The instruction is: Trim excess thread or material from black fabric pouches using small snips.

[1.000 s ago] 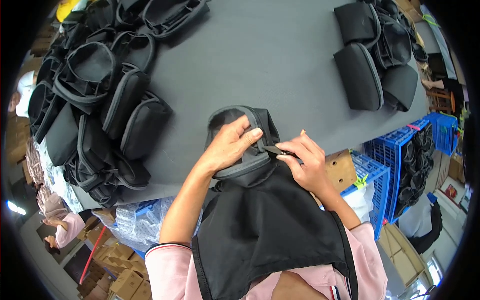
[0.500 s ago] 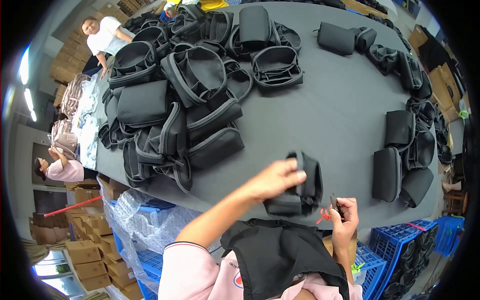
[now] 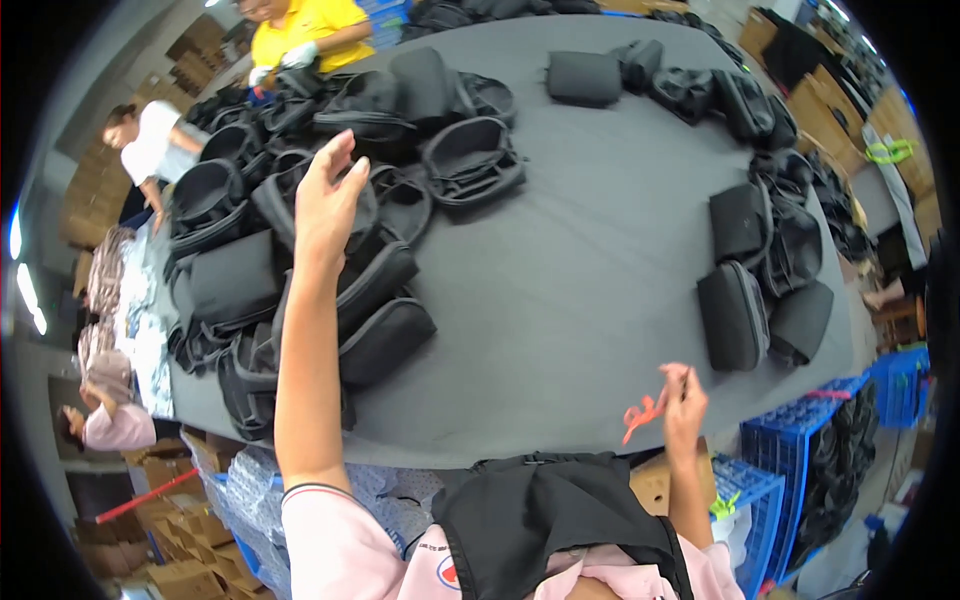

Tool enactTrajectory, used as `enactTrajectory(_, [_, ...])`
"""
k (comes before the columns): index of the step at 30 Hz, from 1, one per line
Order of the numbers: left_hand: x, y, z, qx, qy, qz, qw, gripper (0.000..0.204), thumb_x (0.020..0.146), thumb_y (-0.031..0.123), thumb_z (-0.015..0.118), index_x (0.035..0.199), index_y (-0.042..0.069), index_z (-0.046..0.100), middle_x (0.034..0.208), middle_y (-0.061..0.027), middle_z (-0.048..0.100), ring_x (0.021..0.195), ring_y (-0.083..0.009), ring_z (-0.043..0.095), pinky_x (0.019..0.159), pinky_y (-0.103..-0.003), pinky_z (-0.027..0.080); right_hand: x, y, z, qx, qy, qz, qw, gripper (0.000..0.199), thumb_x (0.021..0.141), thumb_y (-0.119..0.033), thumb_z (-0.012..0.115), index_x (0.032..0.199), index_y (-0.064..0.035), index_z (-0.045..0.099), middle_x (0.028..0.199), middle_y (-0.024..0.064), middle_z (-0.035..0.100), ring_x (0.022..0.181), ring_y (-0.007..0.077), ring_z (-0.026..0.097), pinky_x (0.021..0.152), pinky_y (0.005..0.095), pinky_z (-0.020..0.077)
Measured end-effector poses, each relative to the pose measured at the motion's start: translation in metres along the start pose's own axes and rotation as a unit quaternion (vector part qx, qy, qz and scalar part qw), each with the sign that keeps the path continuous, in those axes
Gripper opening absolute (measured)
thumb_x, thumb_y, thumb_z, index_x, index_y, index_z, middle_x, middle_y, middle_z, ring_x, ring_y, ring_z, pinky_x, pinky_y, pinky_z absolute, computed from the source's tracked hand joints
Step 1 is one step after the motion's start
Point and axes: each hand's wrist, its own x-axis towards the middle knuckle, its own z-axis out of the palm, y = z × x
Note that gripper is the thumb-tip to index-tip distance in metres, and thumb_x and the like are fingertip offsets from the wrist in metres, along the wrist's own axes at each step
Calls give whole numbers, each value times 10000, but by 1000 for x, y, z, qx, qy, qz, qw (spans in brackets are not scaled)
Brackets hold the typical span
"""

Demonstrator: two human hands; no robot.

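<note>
Head view, boxy fabric pouches (image 3: pixel 388 342), looped cord (image 3: pixel 645 411)

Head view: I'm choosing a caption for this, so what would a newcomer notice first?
Probably the big pile of black pouches on the left of the gray table, with the bare left hand stretched out over it. Next, the orange-red ribbon hanging at the right hand, near the table's front edge. The bright yellow shirt of a co-worker stands out at the upper left.
</note>
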Motion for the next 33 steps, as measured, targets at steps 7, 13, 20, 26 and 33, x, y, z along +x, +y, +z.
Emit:
enactTrajectory(7, [-63, -10, 20, 13, -200, -66, 977, 354, 879, 81, 540, 1216, -21, 501, 1198, -93, 551, 1132, -168, 501, 973, -278, 357, 80, 5, -115, -337, 252, -151, 895, 434, 729, -75, 678, 1146, -66, 556, 1034, 125, 495, 956, 287, 535, 819, 345, 440])
enactTrajectory(13, [-110, -25, 82, 43, -397, -98, 912, 356, 845, 58, 560, 1196, 15, 524, 1133, -105, 588, 1068, -190, 542, 926, -305, 410, 99, 86, -152, -185, 117, 95, 971, 314, 784, -125, 627, 1071, -7, 577, 668, 55, 569, 381, 112, 469, 372, 275, 385])
enactTrajectory(20, [-172, 24, 165, 136, -406, 221, 876, 347, 767, 59, 633, 1108, 55, 566, 1135, -132, 573, 1091, -289, 525, 916, -371, 424, 52, 52, -72, -89, 122, 78, 985, 268, 732, -87, 650, 966, 29, 586, 703, 92, 599, 527, 104, 548, 490, 270, 438])
enactTrajectory(26, [-201, 1, 196, 96, -438, 263, 854, 274, 725, 86, 657, 986, 35, 591, 1032, -98, 592, 972, -274, 543, 819, -379, 434, -27, 23, 11, -6, -99, -16, 995, 146, 810, -79, 611, 922, 14, 605, 759, 106, 601, 594, 151, 602, 546, 274, 460])
enactTrajectory(33, [-215, -44, 153, 18, -466, -183, 866, 600, 877, 517, 465, 1116, -25, 563, 1093, -175, 586, 956, -268, 595, 824, -350, 462, -16, -12, 3, 170, -137, 98, 971, 193, 906, -128, 497, 907, 18, 623, 731, 59, 623, 482, 60, 527, 473, 214, 464])
